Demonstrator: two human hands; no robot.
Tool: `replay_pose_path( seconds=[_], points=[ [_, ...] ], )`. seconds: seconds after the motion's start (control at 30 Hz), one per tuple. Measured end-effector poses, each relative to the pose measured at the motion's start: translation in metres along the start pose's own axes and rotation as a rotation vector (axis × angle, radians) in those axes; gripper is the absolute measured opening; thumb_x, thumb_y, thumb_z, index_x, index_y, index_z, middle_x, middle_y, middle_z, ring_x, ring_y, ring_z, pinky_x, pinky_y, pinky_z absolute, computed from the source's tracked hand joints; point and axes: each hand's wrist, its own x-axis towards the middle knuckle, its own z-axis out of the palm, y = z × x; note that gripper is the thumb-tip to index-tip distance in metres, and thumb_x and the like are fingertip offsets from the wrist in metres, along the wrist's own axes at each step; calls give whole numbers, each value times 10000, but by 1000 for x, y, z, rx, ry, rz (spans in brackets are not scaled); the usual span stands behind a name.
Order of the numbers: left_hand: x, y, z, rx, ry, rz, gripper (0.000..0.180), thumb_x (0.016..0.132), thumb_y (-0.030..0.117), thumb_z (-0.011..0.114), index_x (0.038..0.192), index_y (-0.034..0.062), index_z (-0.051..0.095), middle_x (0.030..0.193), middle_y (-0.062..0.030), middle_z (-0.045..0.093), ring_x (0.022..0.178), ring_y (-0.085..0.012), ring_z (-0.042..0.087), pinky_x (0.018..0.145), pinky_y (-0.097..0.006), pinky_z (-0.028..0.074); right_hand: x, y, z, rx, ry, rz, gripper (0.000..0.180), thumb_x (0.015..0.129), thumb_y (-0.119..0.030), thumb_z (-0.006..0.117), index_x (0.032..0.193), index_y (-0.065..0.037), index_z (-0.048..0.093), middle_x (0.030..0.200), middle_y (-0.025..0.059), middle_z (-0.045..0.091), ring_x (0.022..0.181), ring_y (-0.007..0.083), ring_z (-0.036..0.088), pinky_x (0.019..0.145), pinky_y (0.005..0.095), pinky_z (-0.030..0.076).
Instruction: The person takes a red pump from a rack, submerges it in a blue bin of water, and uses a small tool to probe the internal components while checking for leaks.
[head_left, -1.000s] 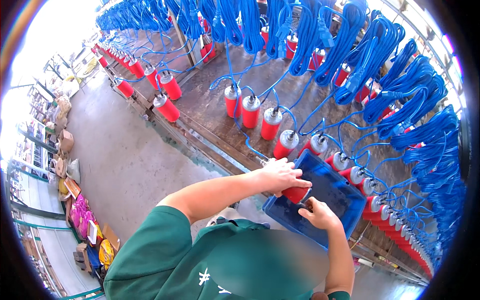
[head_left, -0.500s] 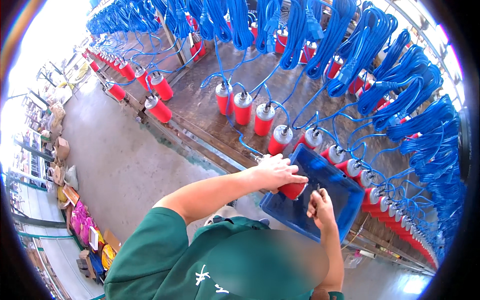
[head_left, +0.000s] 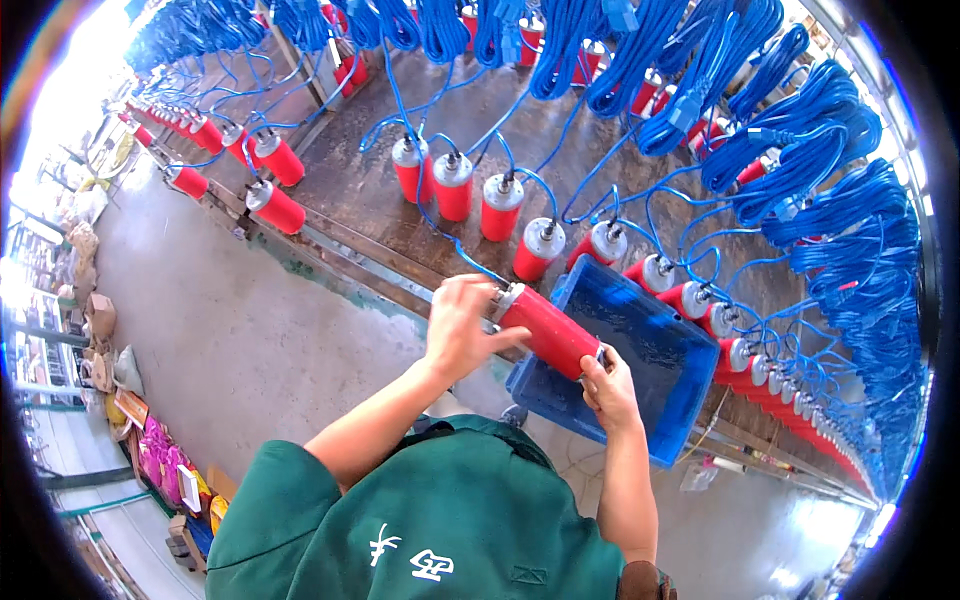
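Note:
A red cylinder with a silver end cap lies tilted across the near left corner of a blue plastic crate. My right hand is closed on its lower right end, thumb on top. By its capped upper left end is my left hand, fingers and thumb spread apart; whether the fingertips touch the cap I cannot tell. A blue cable runs from that end back over the bench. Little shows inside the crate beyond its dark, shiny floor.
More red cylinders with silver caps, such as an upright one, line the brown bench. Coiled blue cables hang behind them. A grey floor lies to the left, with boxes and bags along its far side.
My left hand has left the cylinder's body, spreading open by its capped end. My right hand has moved onto the other end. The cylinder now shows at full length, and the view has shifted.

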Motion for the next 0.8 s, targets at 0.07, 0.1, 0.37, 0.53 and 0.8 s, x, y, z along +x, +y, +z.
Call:
replay_pose_path(
  seconds=[0.07, 0.1, 0.37, 0.53, 0.8],
  points=[
    [-6, -9, -10, -261, -494, -717, 632, 757, 404, 947, 1135, 34, 601, 1104, -134, 655, 1030, -240, 648, 868, -358, 536, -4, -1, 6, -69, 36, -19, 818, 785, -504, 912, 1328, -10, 548, 743, -22, 525, 463, 32, 393, 402, 212, 285],
    [-10, -11, -2, -504, -474, -780, 684, 780, 445, 926, 1195, 23, 582, 1107, -121, 671, 1014, -218, 655, 859, -360, 537, -4, 0, 6, -70, 48, -25, 902, 730, -543, 939, 1343, -12, 545, 764, -15, 544, 468, 34, 403, 407, 211, 285],
    [-11, -14, 48, -1412, -427, -1075, 703, 819, 364, 906, 1349, 101, 525, 1203, -62, 669, 1005, -181, 693, 816, -367, 583, -6, 2, 9, -290, 72, -103, 877, 730, -512, 958, 1330, 7, 585, 1111, 55, 678, 1040, 141, 621, 982, 307, 491],
    [7, -24, -4, -1341, -146, -1033, 644, 799, 254, 919, 1304, 98, 552, 1135, -50, 682, 980, -184, 698, 757, -366, 611, -18, -14, 16, -391, 242, -105, 516, 907, -222, 843, 1294, 23, 606, 1078, 59, 699, 995, 130, 644, 904, 283, 527],
    [73, -163, -119, -440, 111, -540, 554, 750, 182, 958, 1177, 38, 635, 1064, -33, 717, 982, -97, 646, 895, -318, 562, -52, -27, -8, -175, 379, -118, 368, 998, -109, 684, 1330, -17, 557, 967, 89, 726, 489, 13, 437, 397, 190, 299]
  ],
)
